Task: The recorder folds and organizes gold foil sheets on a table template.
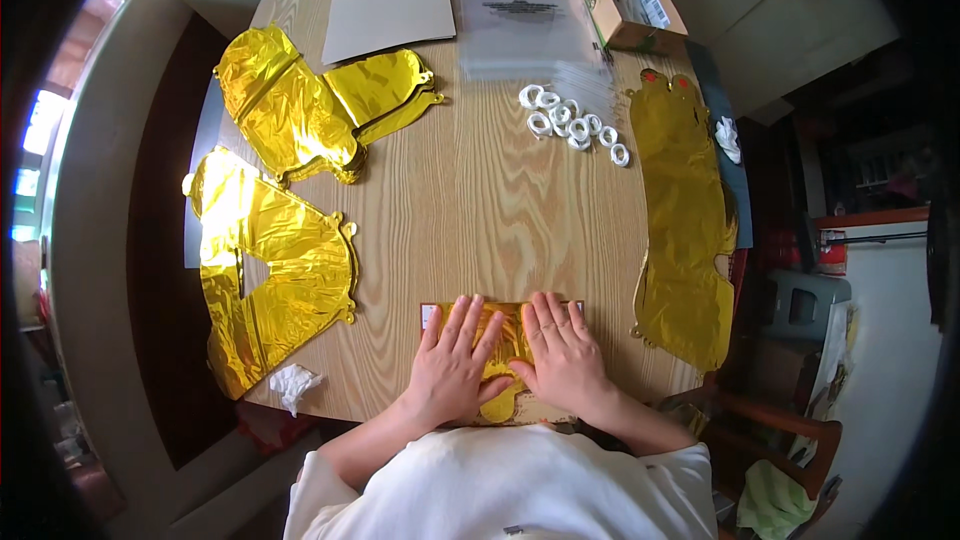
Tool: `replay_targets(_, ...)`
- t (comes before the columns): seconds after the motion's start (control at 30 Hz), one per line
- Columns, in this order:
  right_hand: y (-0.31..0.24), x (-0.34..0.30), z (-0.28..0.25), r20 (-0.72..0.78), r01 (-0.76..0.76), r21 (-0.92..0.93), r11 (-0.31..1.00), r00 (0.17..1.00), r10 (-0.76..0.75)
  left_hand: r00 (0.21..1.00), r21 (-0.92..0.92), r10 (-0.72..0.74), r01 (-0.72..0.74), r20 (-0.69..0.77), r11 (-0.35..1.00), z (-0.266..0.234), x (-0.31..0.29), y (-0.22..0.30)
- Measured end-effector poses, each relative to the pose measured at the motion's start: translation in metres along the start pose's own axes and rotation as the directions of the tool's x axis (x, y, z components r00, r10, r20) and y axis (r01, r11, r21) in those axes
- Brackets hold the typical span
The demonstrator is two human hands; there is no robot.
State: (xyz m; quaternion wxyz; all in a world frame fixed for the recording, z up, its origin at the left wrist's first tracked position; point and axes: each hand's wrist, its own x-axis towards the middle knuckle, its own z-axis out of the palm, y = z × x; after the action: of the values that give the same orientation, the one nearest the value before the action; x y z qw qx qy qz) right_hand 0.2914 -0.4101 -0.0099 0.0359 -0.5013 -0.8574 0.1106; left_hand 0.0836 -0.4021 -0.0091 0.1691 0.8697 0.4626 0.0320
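At the near edge of the table, a folded gold foil balloon (500,405) lies on a flat brown-edged card or packet (428,313). My left hand (450,370) presses flat on its left half, fingers stretched out and pointing away from me. Beside it, my right hand (563,362) lies flat on the right half with its fingers extended. Both hands are open and grip nothing. Shiny gold foil shows in the gap between them, while the palms hide much of the rest.
Flat gold foil balloons lie at far left (290,110), near left (275,280) and along the right (685,230). White ribbon rolls (578,130), clear plastic bags (525,30), grey cardboard sheets (390,20) and an open box (635,5) occupy the far side. Crumpled tissue (295,385) sits near left.
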Motion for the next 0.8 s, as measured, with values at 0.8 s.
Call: replay_targets(0.8, 0.027, -0.019, -0.011, 0.183, 0.036, -0.032, 0.999, 0.983, -0.030, 1.000, 0.139, -0.005, 0.001, 0.031, 0.990, -0.008, -0.024, -0.043)
